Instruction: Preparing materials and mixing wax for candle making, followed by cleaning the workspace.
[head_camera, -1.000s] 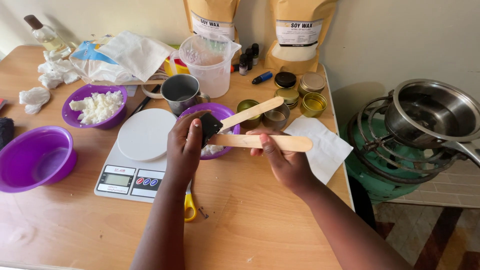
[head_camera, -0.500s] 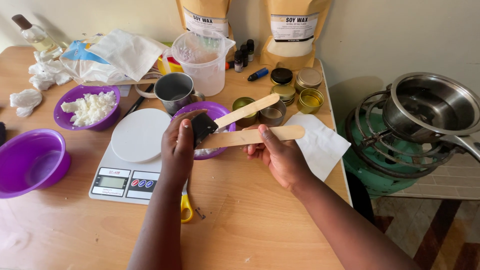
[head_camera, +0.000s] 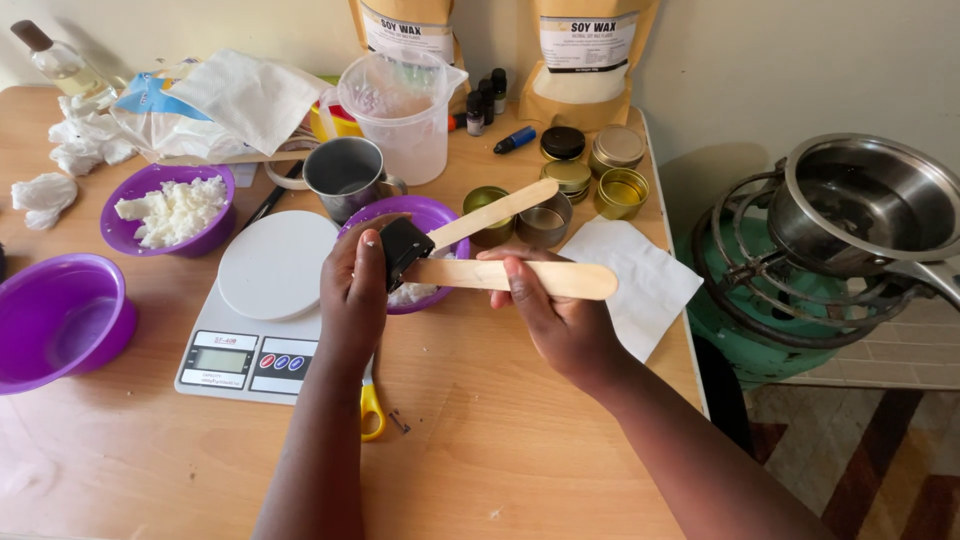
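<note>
Head view. Left hand gripping black clip clamped on upper wooden stick; right hand pinching lower wooden stick, both hovering over purple bowl holding white wax bits, mid-table. Second purple bowl sitting toward table's left rear, filled with white wax chunks; third purple bowl resting at left edge, looking empty. Metal cup, clear plastic jug standing behind. Kitchen scale lying beside left hand. Gold tins clustering near right edge.
</note>
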